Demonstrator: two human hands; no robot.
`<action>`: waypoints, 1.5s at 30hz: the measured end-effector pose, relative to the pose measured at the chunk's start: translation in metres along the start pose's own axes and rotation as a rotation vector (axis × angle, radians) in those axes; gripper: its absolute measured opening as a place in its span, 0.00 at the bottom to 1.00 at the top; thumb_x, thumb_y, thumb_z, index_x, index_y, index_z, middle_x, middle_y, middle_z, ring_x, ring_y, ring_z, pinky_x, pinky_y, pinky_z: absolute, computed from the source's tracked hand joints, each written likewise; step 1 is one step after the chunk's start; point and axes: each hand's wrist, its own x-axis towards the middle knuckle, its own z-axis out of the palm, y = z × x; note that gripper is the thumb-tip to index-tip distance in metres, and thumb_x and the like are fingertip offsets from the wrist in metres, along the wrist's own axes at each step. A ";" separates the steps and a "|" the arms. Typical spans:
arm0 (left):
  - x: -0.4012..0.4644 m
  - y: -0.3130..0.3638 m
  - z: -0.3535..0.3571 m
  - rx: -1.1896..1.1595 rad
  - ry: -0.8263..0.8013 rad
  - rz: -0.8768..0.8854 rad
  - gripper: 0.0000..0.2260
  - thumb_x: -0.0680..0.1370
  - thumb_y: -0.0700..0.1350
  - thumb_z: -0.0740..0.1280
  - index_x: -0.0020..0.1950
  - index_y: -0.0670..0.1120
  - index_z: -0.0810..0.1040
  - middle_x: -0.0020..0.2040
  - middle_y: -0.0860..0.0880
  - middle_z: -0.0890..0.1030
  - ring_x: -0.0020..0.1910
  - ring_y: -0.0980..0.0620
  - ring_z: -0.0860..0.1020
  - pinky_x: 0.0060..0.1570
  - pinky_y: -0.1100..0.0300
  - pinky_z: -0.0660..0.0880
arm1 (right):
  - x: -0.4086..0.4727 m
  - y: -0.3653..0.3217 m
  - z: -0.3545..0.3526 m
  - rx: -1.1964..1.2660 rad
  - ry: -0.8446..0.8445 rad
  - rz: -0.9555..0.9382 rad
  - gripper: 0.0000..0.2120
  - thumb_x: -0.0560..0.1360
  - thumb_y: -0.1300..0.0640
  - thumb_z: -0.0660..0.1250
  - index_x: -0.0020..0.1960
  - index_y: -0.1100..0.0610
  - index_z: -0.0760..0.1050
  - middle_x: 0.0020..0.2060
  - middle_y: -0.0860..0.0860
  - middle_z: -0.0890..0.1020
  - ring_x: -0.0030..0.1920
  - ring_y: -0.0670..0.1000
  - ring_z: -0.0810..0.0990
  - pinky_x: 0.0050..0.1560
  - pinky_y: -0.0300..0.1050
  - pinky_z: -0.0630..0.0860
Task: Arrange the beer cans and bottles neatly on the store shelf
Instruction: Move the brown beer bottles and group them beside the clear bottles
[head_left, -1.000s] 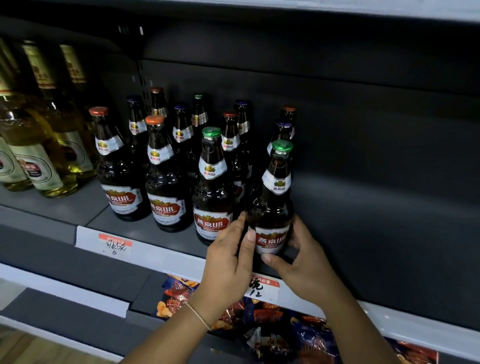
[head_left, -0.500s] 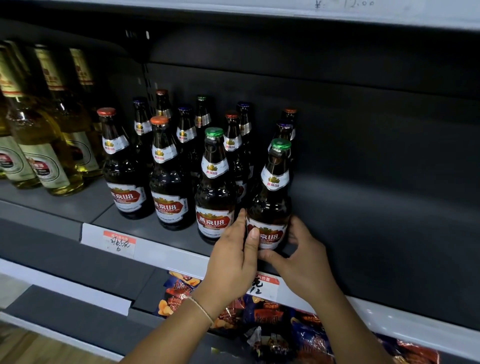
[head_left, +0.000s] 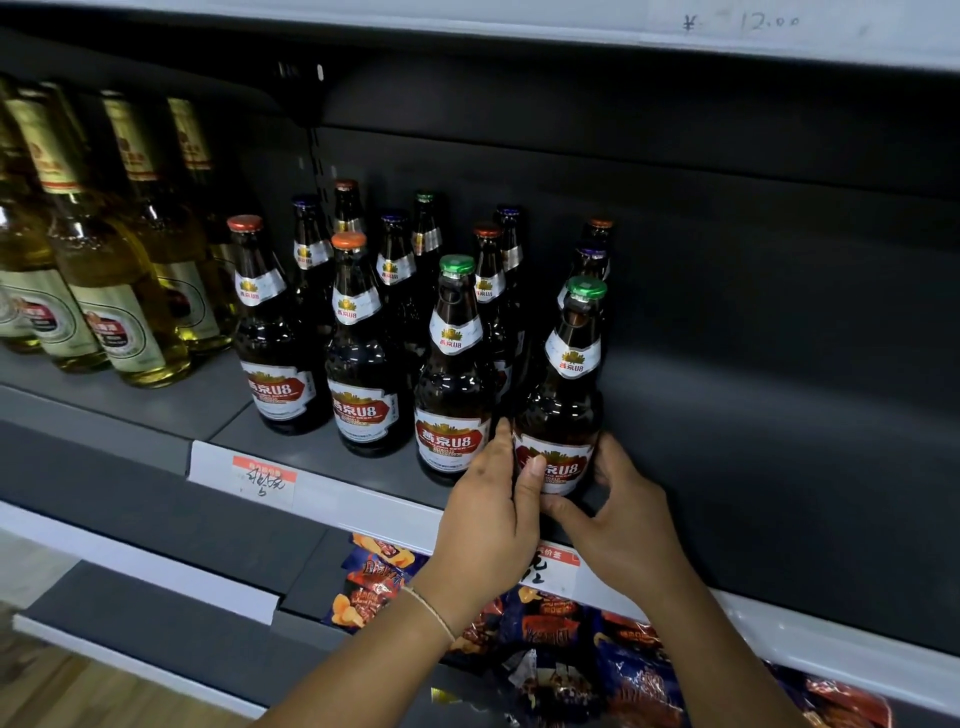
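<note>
Two hands are closing around the base of one dark beer bottle (head_left: 563, 410) standing at the front edge of a grey store shelf (head_left: 332, 457). The left hand (head_left: 488, 514) is pressing its fingers and thumb against the bottle's left side, over the red and white label. The right hand (head_left: 621, 519) is cupping the bottle's right side, thumb lying under the label and fingers curling behind the glass. A thin bracelet (head_left: 431, 610) is circling the left wrist.

This green-capped bottle is standing upright at the right end of a front row of four matching bottles. Just to its left is another green-capped bottle (head_left: 451, 384), then two orange-capped bottles (head_left: 358, 358) farther left. More dark bottles (head_left: 397, 265) are standing in rows behind them, towards the back wall. Near the shelf's left end, pale golden bottles (head_left: 111, 291) are grouped together, apart from the dark ones.

A white price strip (head_left: 363, 506) is running along the shelf's front edge, carrying a handwritten tag (head_left: 264, 478). On the shelf below, colourful snack bags (head_left: 561, 649) are lying in a loose pile.
</note>
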 end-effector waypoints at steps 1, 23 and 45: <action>0.000 0.000 0.000 0.002 -0.005 0.005 0.30 0.80 0.57 0.51 0.77 0.41 0.57 0.74 0.45 0.66 0.73 0.54 0.60 0.61 0.84 0.47 | 0.000 -0.001 0.001 0.001 0.003 -0.001 0.32 0.69 0.49 0.77 0.69 0.43 0.68 0.51 0.26 0.77 0.54 0.25 0.74 0.50 0.19 0.68; 0.002 0.001 -0.001 -0.023 -0.022 0.016 0.30 0.80 0.58 0.51 0.78 0.43 0.54 0.75 0.47 0.63 0.74 0.56 0.59 0.62 0.83 0.47 | -0.003 -0.009 0.000 0.030 0.019 0.007 0.32 0.70 0.49 0.77 0.70 0.45 0.69 0.55 0.30 0.78 0.56 0.25 0.74 0.51 0.19 0.67; 0.011 0.018 -0.002 0.445 0.042 -0.066 0.28 0.65 0.71 0.64 0.49 0.48 0.74 0.36 0.50 0.81 0.33 0.52 0.81 0.28 0.60 0.73 | 0.084 -0.006 -0.026 0.418 -0.089 0.143 0.23 0.80 0.67 0.62 0.71 0.47 0.71 0.58 0.47 0.83 0.60 0.44 0.81 0.52 0.36 0.79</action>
